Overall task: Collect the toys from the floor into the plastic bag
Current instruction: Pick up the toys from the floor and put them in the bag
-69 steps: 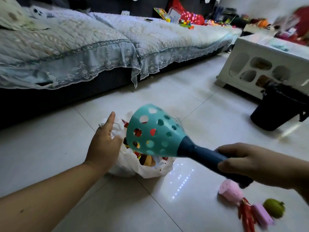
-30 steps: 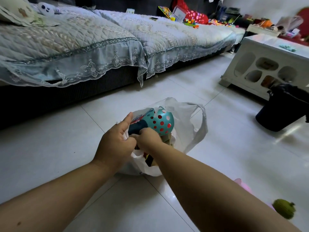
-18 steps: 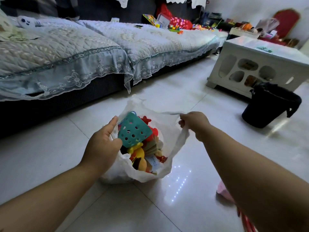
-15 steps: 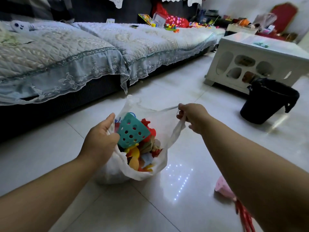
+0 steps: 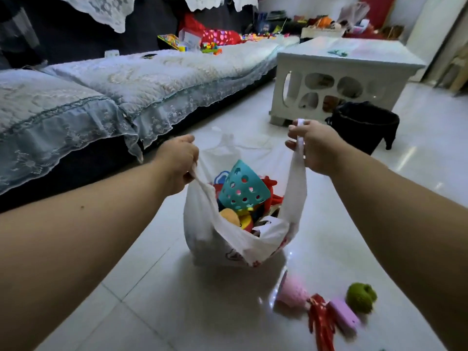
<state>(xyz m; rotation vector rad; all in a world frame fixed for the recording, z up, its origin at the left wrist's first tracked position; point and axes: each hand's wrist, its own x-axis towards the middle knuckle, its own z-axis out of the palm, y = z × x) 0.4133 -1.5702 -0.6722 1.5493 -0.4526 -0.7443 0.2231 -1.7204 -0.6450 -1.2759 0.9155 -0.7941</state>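
At the lower right of the frame a pink toy (image 5: 292, 293), a red toy (image 5: 321, 323), a purple block (image 5: 345, 317) and a green ball (image 5: 361, 297) are lying on the tiled floor (image 5: 177, 312); just above them, at centre, the white plastic bag (image 5: 215, 239) is sitting full, a teal perforated scoop (image 5: 243, 190) poking out. The left hand (image 5: 177, 163) is gripping one handle closed-fisted; the right hand (image 5: 312, 145) is clenching the other; beyond, a black bin (image 5: 362, 127), white table (image 5: 342, 69) and sofa (image 5: 126, 82) are standing.

A single head-worn wide-angle camera looks forward and down over both forearms at the tiled floor (image 5: 417, 158), close to it, facing the sofa's (image 5: 141, 79) front edge at left.
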